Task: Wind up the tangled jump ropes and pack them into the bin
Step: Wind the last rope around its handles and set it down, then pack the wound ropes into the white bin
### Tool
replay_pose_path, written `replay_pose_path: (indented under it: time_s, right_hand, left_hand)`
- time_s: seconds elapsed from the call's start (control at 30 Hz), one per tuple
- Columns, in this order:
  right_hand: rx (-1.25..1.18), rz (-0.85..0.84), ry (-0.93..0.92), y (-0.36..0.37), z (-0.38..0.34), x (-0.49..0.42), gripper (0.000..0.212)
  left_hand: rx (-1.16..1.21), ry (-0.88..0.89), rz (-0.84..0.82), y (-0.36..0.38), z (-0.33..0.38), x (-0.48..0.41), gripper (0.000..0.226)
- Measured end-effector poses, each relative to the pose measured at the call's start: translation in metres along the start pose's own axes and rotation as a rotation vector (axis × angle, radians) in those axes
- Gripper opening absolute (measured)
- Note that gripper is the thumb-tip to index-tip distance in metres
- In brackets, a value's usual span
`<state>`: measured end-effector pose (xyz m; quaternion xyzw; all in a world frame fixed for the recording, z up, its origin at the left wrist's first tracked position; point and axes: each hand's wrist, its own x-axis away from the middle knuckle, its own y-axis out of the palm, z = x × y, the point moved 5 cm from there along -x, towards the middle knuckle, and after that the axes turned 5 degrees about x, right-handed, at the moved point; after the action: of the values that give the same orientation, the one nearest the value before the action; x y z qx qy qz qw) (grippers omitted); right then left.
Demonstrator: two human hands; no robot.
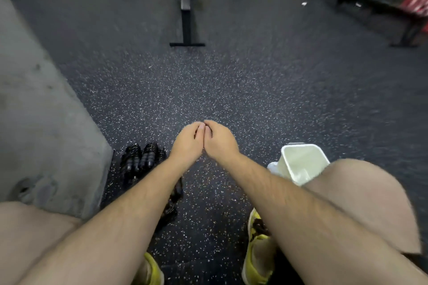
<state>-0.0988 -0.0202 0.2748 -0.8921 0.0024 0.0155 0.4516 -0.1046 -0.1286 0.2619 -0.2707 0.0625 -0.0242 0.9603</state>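
Black jump ropes (139, 161) lie in a bundle on the speckled floor at the lower left, their handles side by side; part of the rope (172, 203) trails under my left forearm. A white bin (301, 163) stands open on the floor to the right, partly hidden behind my right knee. My left hand (187, 143) and my right hand (220, 141) are stretched out in front of me and touch each other, fingers curled inward. I see nothing held in either hand. Both hands hover between the ropes and the bin.
A grey concrete block (41, 122) rises on the left, close to the ropes. A rowing machine (185, 7) stands ahead at the far wall, and a black rack with red gear (393, 4) stands at the far right. My yellow shoes (257, 250) rest on the floor.
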Motion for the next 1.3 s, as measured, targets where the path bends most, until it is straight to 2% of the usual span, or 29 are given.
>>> replay_pose_path:
  time_s: [0.27, 0.37, 0.5, 0.6, 0.7, 0.77, 0.9, 1.0, 1.1, 1.2, 1.3]
  right_hand:
    - [0.069, 0.26, -0.03, -0.143, -0.003, 0.028, 0.044]
    - [0.06, 0.333, 0.001, -0.174, 0.028, 0.041, 0.042]
    - [0.075, 0.343, 0.092, -0.193, 0.1, 0.052, 0.03]
    - [0.088, 0.33, 0.241, -0.189, 0.175, 0.064, 0.038]
    - [0.138, 0.266, 0.393, -0.171, 0.253, 0.085, 0.037]
    - [0.17, 0.194, 0.503, -0.155, 0.301, 0.103, 0.035]
    - [0.275, -0.01, 0.641, -0.116, 0.374, 0.139, 0.036]
    - [0.289, -0.176, 0.668, -0.085, 0.406, 0.155, 0.044]
    - [0.235, -0.276, 0.681, -0.06, 0.423, 0.16, 0.049]
    - [0.143, -0.283, 0.74, -0.041, 0.435, 0.161, 0.047]
    - [0.174, -0.207, 0.754, -0.03, 0.444, 0.157, 0.03]
  left_hand:
    - [0.04, 0.272, 0.034, 0.01, 0.142, 0.0, 0.03]
    - [0.03, 0.327, -0.015, 0.045, 0.171, -0.002, 0.033]
    - [0.069, 0.287, -0.129, 0.126, 0.183, -0.001, 0.035]
    - [0.05, 0.24, -0.266, 0.205, 0.172, 0.003, 0.038]
    - [-0.066, 0.161, -0.418, 0.286, 0.147, 0.016, 0.038]
    - [-0.152, 0.098, -0.503, 0.337, 0.125, 0.027, 0.034]
    - [-0.36, -0.053, -0.65, 0.415, 0.074, 0.058, 0.043]
    - [-0.521, -0.105, -0.69, 0.44, 0.043, 0.075, 0.043]
    - [-0.521, -0.192, -0.662, 0.447, 0.025, 0.07, 0.042]
    - [-0.427, -0.311, -0.633, 0.445, 0.009, 0.058, 0.046]
    - [-0.358, -0.365, -0.655, 0.45, 0.004, 0.054, 0.047]
